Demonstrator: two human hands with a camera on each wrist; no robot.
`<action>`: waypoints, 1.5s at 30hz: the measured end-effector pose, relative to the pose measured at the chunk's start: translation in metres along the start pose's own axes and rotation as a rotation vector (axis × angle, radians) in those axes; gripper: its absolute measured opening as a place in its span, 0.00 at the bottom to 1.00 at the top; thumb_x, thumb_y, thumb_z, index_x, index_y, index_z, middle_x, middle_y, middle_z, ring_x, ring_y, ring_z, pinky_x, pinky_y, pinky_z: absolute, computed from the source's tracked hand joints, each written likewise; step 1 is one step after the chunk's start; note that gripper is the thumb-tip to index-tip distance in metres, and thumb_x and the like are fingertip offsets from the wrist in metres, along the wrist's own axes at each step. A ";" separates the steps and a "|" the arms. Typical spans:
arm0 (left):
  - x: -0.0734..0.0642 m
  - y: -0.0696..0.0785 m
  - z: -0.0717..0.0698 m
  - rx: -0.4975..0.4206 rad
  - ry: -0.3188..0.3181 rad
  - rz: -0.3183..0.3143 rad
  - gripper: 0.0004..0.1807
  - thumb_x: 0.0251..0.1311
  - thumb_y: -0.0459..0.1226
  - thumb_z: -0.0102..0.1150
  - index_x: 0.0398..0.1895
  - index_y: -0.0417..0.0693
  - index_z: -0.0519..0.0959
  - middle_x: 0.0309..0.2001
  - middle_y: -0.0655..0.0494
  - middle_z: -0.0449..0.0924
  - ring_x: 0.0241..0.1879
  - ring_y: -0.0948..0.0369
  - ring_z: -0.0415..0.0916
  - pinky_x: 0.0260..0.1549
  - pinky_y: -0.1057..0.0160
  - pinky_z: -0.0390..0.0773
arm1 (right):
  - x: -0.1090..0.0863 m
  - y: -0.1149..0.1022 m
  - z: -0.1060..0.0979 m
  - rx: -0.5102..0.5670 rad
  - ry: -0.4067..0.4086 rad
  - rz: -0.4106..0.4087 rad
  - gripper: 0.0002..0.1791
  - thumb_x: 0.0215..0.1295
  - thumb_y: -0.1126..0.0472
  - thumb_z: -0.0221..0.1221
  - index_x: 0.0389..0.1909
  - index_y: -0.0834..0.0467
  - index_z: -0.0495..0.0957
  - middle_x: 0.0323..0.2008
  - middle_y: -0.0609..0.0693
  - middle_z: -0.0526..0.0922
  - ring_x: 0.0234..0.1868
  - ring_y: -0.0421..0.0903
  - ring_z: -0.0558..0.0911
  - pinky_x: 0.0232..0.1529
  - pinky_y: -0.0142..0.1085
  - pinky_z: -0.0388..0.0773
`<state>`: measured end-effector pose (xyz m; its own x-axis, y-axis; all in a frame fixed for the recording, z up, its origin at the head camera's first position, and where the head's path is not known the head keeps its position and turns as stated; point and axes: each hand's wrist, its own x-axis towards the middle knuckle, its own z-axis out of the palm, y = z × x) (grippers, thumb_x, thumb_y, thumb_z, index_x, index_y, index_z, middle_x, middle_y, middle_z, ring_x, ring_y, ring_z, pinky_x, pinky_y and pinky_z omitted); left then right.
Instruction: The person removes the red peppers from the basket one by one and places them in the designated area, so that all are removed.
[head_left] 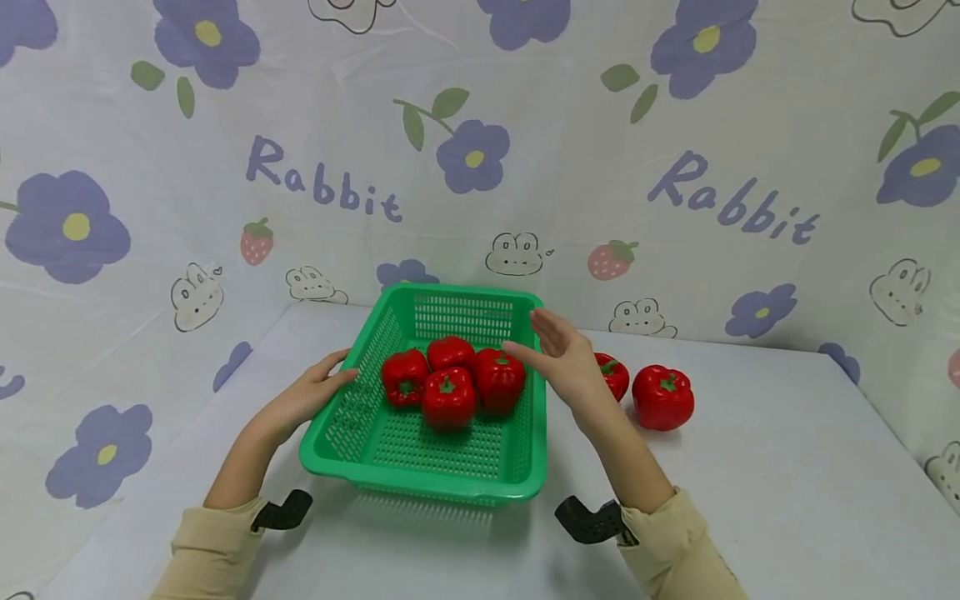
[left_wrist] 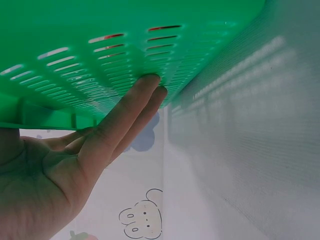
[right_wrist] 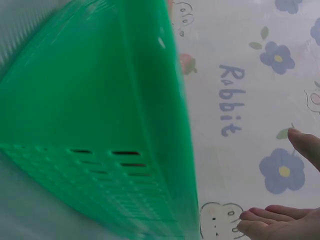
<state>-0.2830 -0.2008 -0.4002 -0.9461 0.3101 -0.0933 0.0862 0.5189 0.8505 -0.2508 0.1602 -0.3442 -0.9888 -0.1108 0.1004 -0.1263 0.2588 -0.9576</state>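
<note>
A green plastic basket [head_left: 420,477] holds several red bell peppers [head_left: 448,400]. My left hand [head_left: 303,402] grips its left side, the thumb over the rim. In the left wrist view, the fingers [left_wrist: 127,117] of that hand lie nearly straight against the slotted outer wall. At the basket's far right corner my right hand [head_left: 573,367] is raised, its fingers spread and nothing in them. The right wrist view shows this hand [right_wrist: 285,227] apart from the rim, thumb and fingers separated. Behind the right wrist, one bell pepper [head_left: 615,375] is partly hidden.
Another red bell pepper [head_left: 663,398] sits on the white table [head_left: 787,475], right of the partly hidden one. A patterned curtain [head_left: 570,167] with flowers and rabbits hangs behind the table. Black wrist mounts [head_left: 283,511] are strapped at both sleeves.
</note>
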 end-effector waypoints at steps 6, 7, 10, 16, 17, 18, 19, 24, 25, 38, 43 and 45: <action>0.000 -0.001 0.001 0.008 0.003 -0.002 0.36 0.75 0.51 0.40 0.78 0.46 0.46 0.66 0.33 0.64 0.52 0.52 0.78 0.47 0.56 0.80 | 0.002 -0.004 0.011 -0.011 -0.069 0.030 0.46 0.62 0.49 0.65 0.76 0.53 0.53 0.75 0.50 0.60 0.76 0.50 0.59 0.71 0.47 0.61; 0.000 -0.001 0.001 0.009 0.003 0.001 0.36 0.75 0.51 0.40 0.78 0.46 0.46 0.66 0.33 0.64 0.52 0.52 0.78 0.47 0.57 0.80 | 0.003 -0.004 0.012 -0.011 -0.084 0.035 0.46 0.62 0.49 0.65 0.76 0.53 0.53 0.75 0.51 0.60 0.76 0.50 0.59 0.71 0.48 0.61; 0.000 0.000 0.001 0.004 0.004 0.004 0.36 0.75 0.51 0.41 0.78 0.46 0.46 0.65 0.32 0.65 0.50 0.53 0.79 0.46 0.57 0.81 | 0.004 -0.006 0.017 -0.006 -0.117 0.052 0.45 0.62 0.49 0.65 0.76 0.53 0.54 0.75 0.51 0.60 0.76 0.51 0.59 0.71 0.50 0.61; 0.001 -0.001 0.001 0.009 0.005 -0.004 0.37 0.75 0.52 0.41 0.78 0.47 0.45 0.66 0.33 0.64 0.51 0.52 0.78 0.48 0.56 0.79 | 0.008 -0.007 0.028 0.008 -0.179 0.075 0.44 0.61 0.51 0.65 0.75 0.54 0.56 0.74 0.52 0.62 0.76 0.51 0.60 0.71 0.50 0.61; 0.000 -0.001 0.001 0.011 0.004 -0.006 0.37 0.75 0.52 0.41 0.78 0.47 0.45 0.66 0.33 0.64 0.52 0.52 0.78 0.48 0.56 0.79 | 0.009 -0.007 0.029 0.003 -0.190 0.081 0.44 0.61 0.51 0.65 0.75 0.55 0.56 0.74 0.52 0.61 0.76 0.52 0.59 0.71 0.51 0.62; 0.000 -0.001 0.001 0.011 0.004 -0.007 0.37 0.75 0.52 0.41 0.78 0.47 0.45 0.66 0.33 0.64 0.52 0.52 0.78 0.48 0.56 0.79 | 0.010 -0.008 0.031 -0.008 -0.198 0.089 0.45 0.60 0.51 0.66 0.75 0.55 0.55 0.74 0.52 0.61 0.76 0.52 0.59 0.70 0.52 0.62; 0.000 -0.001 0.001 0.009 0.004 -0.008 0.37 0.75 0.52 0.41 0.78 0.46 0.45 0.66 0.33 0.64 0.52 0.52 0.78 0.48 0.56 0.79 | 0.010 -0.008 0.032 -0.019 -0.206 0.095 0.45 0.60 0.51 0.66 0.75 0.55 0.55 0.75 0.52 0.60 0.76 0.53 0.59 0.70 0.52 0.62; 0.000 -0.001 0.000 0.004 -0.002 -0.003 0.37 0.75 0.52 0.41 0.78 0.46 0.45 0.66 0.33 0.64 0.52 0.52 0.78 0.48 0.56 0.80 | 0.015 -0.004 0.038 -0.072 -0.233 0.125 0.48 0.57 0.50 0.67 0.75 0.55 0.54 0.75 0.52 0.60 0.76 0.54 0.58 0.69 0.54 0.63; 0.000 -0.001 0.000 0.004 -0.003 -0.002 0.37 0.75 0.52 0.41 0.78 0.46 0.45 0.66 0.33 0.64 0.52 0.52 0.78 0.48 0.56 0.80 | 0.016 -0.003 0.040 -0.075 -0.238 0.125 0.48 0.57 0.51 0.67 0.75 0.55 0.54 0.75 0.53 0.60 0.76 0.54 0.58 0.69 0.54 0.63; 0.002 0.000 0.000 0.007 -0.011 0.005 0.37 0.75 0.52 0.40 0.78 0.46 0.45 0.67 0.34 0.62 0.55 0.49 0.76 0.50 0.55 0.78 | 0.016 -0.005 0.053 -0.038 -0.276 0.111 0.47 0.58 0.53 0.68 0.75 0.58 0.55 0.75 0.53 0.60 0.77 0.52 0.57 0.73 0.49 0.59; 0.000 0.001 0.000 0.013 -0.007 -0.002 0.37 0.75 0.52 0.40 0.78 0.47 0.45 0.69 0.34 0.61 0.57 0.48 0.74 0.52 0.53 0.76 | 0.017 -0.004 0.058 -0.072 -0.278 0.110 0.47 0.57 0.54 0.68 0.75 0.58 0.56 0.75 0.53 0.60 0.76 0.52 0.58 0.71 0.50 0.61; -0.001 0.001 -0.001 0.016 -0.005 -0.007 0.37 0.75 0.52 0.40 0.78 0.47 0.45 0.70 0.35 0.59 0.60 0.47 0.72 0.55 0.51 0.75 | 0.018 -0.003 0.060 -0.087 -0.284 0.102 0.48 0.57 0.54 0.69 0.75 0.58 0.55 0.75 0.54 0.59 0.76 0.52 0.58 0.71 0.50 0.61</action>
<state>-0.2826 -0.2010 -0.3988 -0.9451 0.3105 -0.1019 0.0846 0.5337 0.8414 -0.2636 0.1000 -0.3558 -0.9362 -0.3407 -0.0860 -0.0463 0.3621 -0.9310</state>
